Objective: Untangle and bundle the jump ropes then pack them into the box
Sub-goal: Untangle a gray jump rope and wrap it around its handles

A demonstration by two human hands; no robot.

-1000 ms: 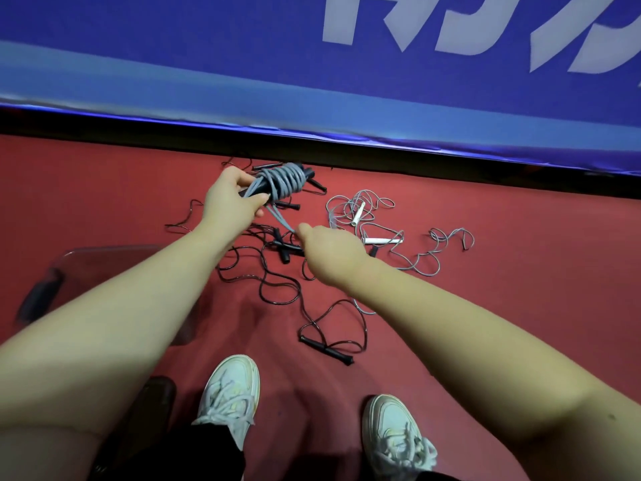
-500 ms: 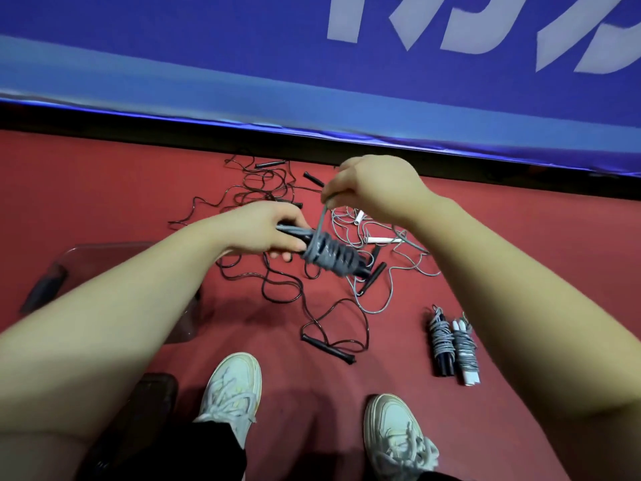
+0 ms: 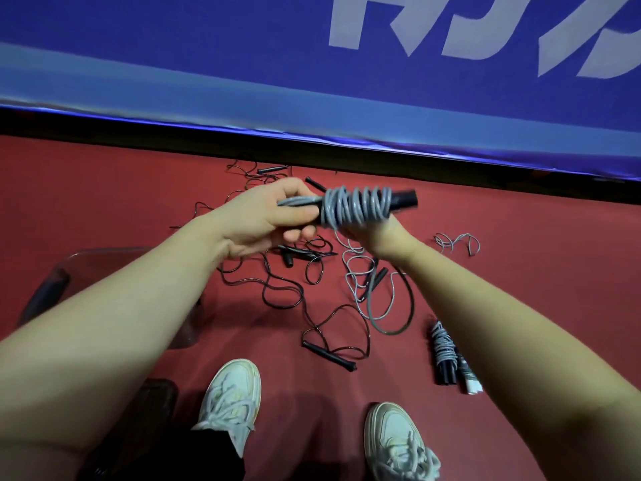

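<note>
Above the red floor (image 3: 104,203), at mid-frame, the left hand (image 3: 263,220) clasps the bare end of a gray rope bundle (image 3: 357,206), thumb on top and fingers curled beneath. The right hand (image 3: 379,229) closes on the coiled part from below, its fingers mostly hidden behind the turns, and a gray tail runs down from the coil to the loose ropes (image 3: 277,289) tangled on the floor between the forearms. Two wound bundles (image 3: 445,352) lie side by side near the right forearm, and the clear box (image 3: 86,265) sits under the left forearm, well apart from the held bundle.
</note>
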